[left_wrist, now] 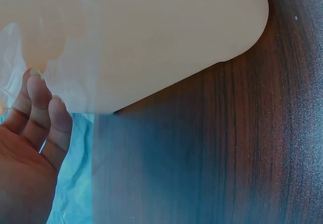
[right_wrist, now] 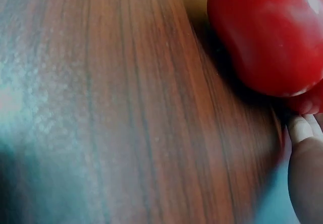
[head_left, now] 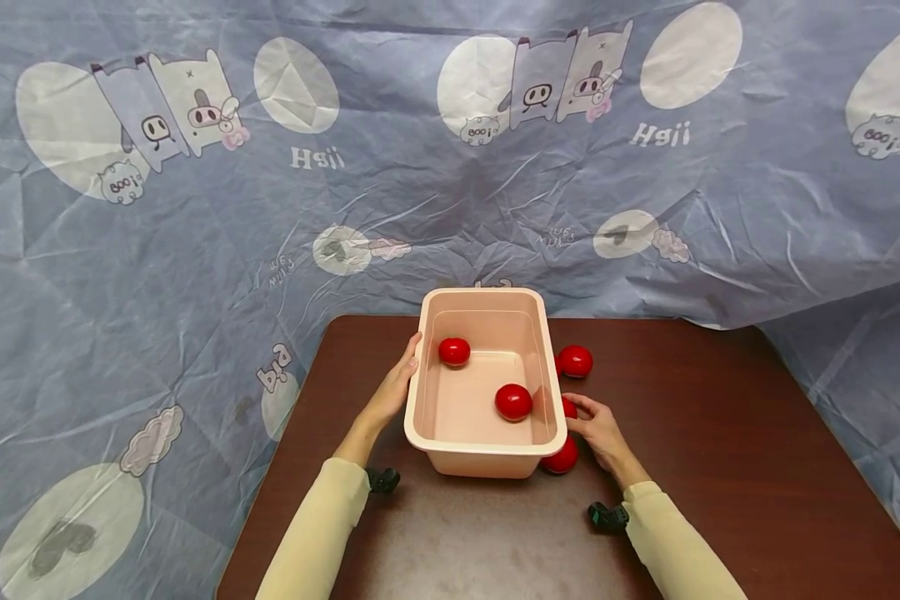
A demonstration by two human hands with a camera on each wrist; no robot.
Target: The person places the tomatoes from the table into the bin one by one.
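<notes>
Patterned cloth: hung behind the table, presumably as a backdrop.
Brown table: spread out below the hands.
Pink bin: stood centrally, mouth upward, with two tomatoes inside, one far left, one near right.
Left hand: fingers fairly straight against the bin's left wall, probably to steady it.
Right hand: thumb and fingers curled about the middle tomato, just right of the bin, apparently for grip.
Far tomato, near tomato: lay on the right, seemingly within easy reach.

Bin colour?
Pale peach-pink; the bin shows best in the head view.
</notes>
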